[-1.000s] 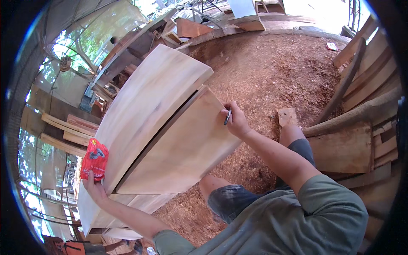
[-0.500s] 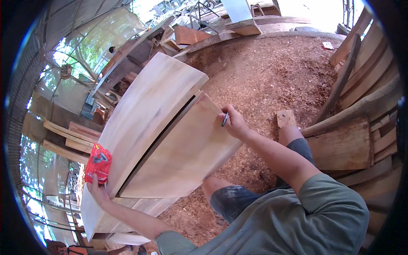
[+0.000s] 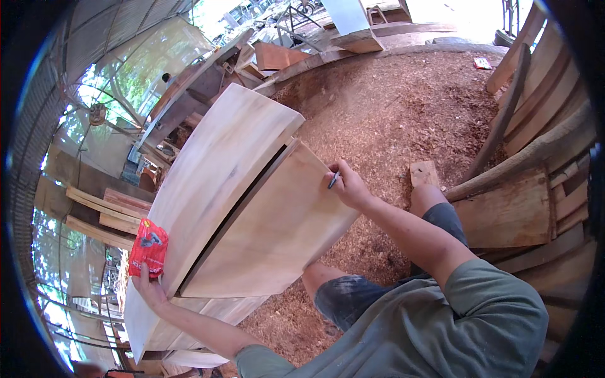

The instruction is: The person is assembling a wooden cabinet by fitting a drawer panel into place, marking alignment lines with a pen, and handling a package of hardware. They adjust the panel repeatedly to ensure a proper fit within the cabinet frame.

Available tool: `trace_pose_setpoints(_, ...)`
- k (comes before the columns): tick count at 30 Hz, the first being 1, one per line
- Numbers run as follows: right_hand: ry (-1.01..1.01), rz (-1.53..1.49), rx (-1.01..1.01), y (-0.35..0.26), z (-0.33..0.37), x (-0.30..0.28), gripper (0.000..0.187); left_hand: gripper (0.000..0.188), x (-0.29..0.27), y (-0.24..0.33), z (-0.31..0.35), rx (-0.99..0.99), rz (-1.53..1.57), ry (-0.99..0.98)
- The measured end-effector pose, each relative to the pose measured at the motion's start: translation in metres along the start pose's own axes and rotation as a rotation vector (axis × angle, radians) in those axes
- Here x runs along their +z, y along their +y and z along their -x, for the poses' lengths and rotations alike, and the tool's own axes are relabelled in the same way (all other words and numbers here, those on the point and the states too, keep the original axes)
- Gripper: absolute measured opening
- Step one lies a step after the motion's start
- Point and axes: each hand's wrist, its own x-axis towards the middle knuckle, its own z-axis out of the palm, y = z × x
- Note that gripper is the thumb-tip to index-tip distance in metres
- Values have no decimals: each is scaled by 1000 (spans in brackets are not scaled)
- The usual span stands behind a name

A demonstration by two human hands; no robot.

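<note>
A large pale wooden cabinet-like piece (image 3: pixel 217 148) lies slantwise before me, with a flat panel (image 3: pixel 265 217) along its near side and a dark gap (image 3: pixel 236 214) between the two. At its left end a red packet (image 3: pixel 149 247) with a picture printed on it sits by the wood's edge. My left hand (image 3: pixel 148 286) grips the packet's lower edge, fingers on its front. My right hand (image 3: pixel 348 184) rests by the panel's right edge, fingers closed round a dark pen (image 3: pixel 333 180) that points down toward the wood.
Wood shavings (image 3: pixel 403 113) cover the floor. Curved planks (image 3: pixel 542 107) and boards (image 3: pixel 504 211) lean along the right side. A small wood block (image 3: pixel 423 173) lies beside my knee. Stacked planks (image 3: pixel 104 211) stand at left, and a workbench (image 3: pixel 189 82) stretches behind the piece.
The view has shifted slightly, so the piece and packet sit a little lower in the picture. Both hands keep their holds and have hardly moved against the wood.
</note>
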Motion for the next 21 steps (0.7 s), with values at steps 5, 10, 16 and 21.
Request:
trace_pose_setpoints(5,18,36,-88,13,-3,-1,24,44,-1,0,-3,8,9,-7)
trace_pose_setpoints(10,10,50,-79,16,-4,0,23,47,4,3,1,-14,-11,8)
trace_pose_setpoints(16,13,21,-53,12,-2,0,35,46,4,4,2,9,-17,-9)
trace_pose_setpoints(21,39,11,-65,4,0,-4,33,43,7,3,1,0,-15,-21)
